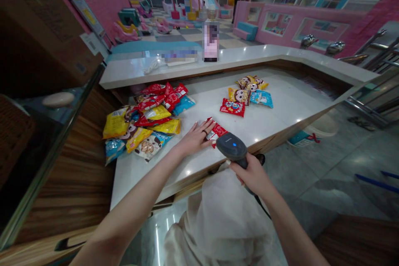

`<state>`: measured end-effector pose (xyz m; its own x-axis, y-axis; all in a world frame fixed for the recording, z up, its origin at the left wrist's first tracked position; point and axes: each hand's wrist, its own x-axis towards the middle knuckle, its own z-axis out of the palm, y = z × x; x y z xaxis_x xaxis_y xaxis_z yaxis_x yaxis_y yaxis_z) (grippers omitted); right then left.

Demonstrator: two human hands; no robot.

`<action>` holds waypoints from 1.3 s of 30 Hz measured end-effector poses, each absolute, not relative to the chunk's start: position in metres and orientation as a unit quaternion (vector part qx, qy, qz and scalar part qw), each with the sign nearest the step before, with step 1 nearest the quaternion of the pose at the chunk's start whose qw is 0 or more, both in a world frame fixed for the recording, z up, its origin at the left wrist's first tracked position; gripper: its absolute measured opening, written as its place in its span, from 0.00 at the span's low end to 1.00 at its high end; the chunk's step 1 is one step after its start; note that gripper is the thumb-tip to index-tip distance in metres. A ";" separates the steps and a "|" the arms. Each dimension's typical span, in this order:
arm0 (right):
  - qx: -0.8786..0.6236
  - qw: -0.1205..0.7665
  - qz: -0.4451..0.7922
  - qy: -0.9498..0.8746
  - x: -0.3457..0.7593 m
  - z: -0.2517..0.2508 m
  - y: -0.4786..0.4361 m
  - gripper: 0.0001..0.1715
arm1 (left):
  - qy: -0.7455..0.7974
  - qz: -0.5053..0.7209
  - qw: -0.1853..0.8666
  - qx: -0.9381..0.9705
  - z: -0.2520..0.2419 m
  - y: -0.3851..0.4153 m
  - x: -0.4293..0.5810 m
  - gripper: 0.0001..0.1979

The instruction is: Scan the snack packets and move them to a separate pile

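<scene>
We see a red packet lying flat on the white worktop, close to the near edge and about midway along it. Our left hand lies palm down at the packet's left end, fingers spread and straight, the fingertips resting on the wrapper rather than gripping it. Our right hand is closed round the handle of a dark scanner, with a blue light lit on its top. The scanner's head overlaps the packet's right end in our view; whether the two touch, we cannot tell.

Toward the left edge of the worktop we have a heaped pile of packets in red, yellow and blue, reaching back near the far left corner. A smaller group of packets lies nearer the far edge, right of the middle, with a red one at its front and a blue one at its right.

Behind the far edge runs a raised ledge, on which a phone stands upright, its screen partly blurred. A white bucket sits on the floor beyond the worktop's right side.
</scene>
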<state>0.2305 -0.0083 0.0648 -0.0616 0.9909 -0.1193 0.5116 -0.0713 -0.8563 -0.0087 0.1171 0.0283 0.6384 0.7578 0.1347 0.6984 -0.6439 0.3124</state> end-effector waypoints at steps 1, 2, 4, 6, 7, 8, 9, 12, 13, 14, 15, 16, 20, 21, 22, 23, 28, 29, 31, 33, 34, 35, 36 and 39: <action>-0.609 0.297 0.397 -0.619 0.231 0.067 -0.005 0.10 | 0.403 0.125 0.118 0.899 0.027 0.119 -0.009 0.38; -0.601 0.294 0.398 -0.628 0.232 0.070 -0.003 0.09 | 0.401 0.123 0.118 0.900 0.026 0.120 -0.009 0.38; -0.584 0.284 0.404 -0.644 0.233 0.074 0.003 0.08 | 0.403 0.125 0.119 0.899 0.024 0.121 -0.008 0.40; -0.577 0.269 0.410 -0.653 0.234 0.079 0.007 0.07 | 0.403 0.139 0.121 0.897 0.022 0.120 -0.008 0.41; -0.578 0.261 0.411 -0.655 0.234 0.081 0.009 0.07 | 0.403 0.153 0.123 0.894 0.021 0.119 -0.008 0.42; -0.580 0.256 0.412 -0.655 0.233 0.082 0.010 0.07 | 0.406 0.169 0.125 0.889 0.021 0.118 -0.008 0.44; -0.581 0.253 0.412 -0.655 0.233 0.084 0.011 0.08 | 0.412 0.185 0.127 0.883 0.020 0.117 -0.008 0.46; -0.583 0.255 0.412 -0.652 0.230 0.087 0.013 0.06 | 0.437 0.212 0.125 0.865 0.019 0.116 -0.008 0.55; -0.582 0.256 0.413 -0.652 0.228 0.088 0.013 0.05 | 0.440 0.212 0.125 0.864 0.019 0.116 -0.008 0.57; -0.580 0.256 0.416 -0.652 0.227 0.089 0.014 0.04 | 0.438 0.210 0.126 0.865 0.019 0.116 -0.008 0.57; -0.580 0.256 0.418 -0.651 0.226 0.090 0.014 0.04 | 0.435 0.207 0.127 0.867 0.019 0.116 -0.009 0.56; -0.579 0.255 0.420 -0.650 0.225 0.091 0.014 0.04 | 0.432 0.206 0.129 0.868 0.019 0.116 -0.009 0.55; -0.577 0.246 0.422 -0.654 0.224 0.094 0.013 0.04 | 0.432 0.204 0.135 0.868 0.020 0.116 -0.007 0.54; -0.576 0.245 0.421 -0.657 0.225 0.095 0.013 0.04 | 0.436 0.205 0.136 0.866 0.020 0.116 -0.006 0.55; -0.574 0.242 0.420 -0.660 0.226 0.095 0.012 0.05 | 0.441 0.205 0.137 0.863 0.020 0.116 -0.005 0.56; -0.574 0.239 0.418 -0.662 0.226 0.095 0.012 0.05 | 0.446 0.206 0.138 0.860 0.019 0.116 -0.004 0.57; -0.576 0.234 0.416 -0.664 0.227 0.097 0.011 0.05 | 0.441 0.213 0.137 0.861 0.018 0.116 -0.004 0.58; -0.577 0.235 0.414 -0.664 0.227 0.098 0.011 0.04 | 0.436 0.212 0.137 0.864 0.018 0.116 -0.005 0.56; -0.578 0.241 0.409 -0.664 0.227 0.098 0.011 0.05 | 0.430 0.209 0.138 0.867 0.018 0.116 -0.007 0.55; -0.578 0.248 0.406 -0.663 0.228 0.097 0.010 0.06 | 0.428 0.207 0.137 0.869 0.018 0.116 -0.008 0.55; -0.581 0.252 0.404 -0.660 0.228 0.096 0.008 0.07 | 0.428 0.206 0.135 0.870 0.018 0.116 -0.008 0.55; -0.585 0.257 0.402 -0.656 0.229 0.095 0.007 0.07 | 0.428 0.206 0.129 0.871 0.018 0.116 -0.008 0.55; -0.590 0.262 0.402 -0.649 0.230 0.093 0.004 0.07 | 0.429 0.206 0.122 0.871 0.018 0.116 -0.008 0.55; -0.605 0.289 0.415 -0.616 0.234 0.087 -0.007 0.09 | 0.441 0.220 0.098 0.864 0.022 0.113 -0.006 0.54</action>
<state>0.2336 -0.0070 0.0872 -0.1019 0.9840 -0.1459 0.5048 -0.0753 -0.8600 -0.0065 0.1131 0.0221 0.5136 0.8059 0.2945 0.7199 -0.5915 0.3631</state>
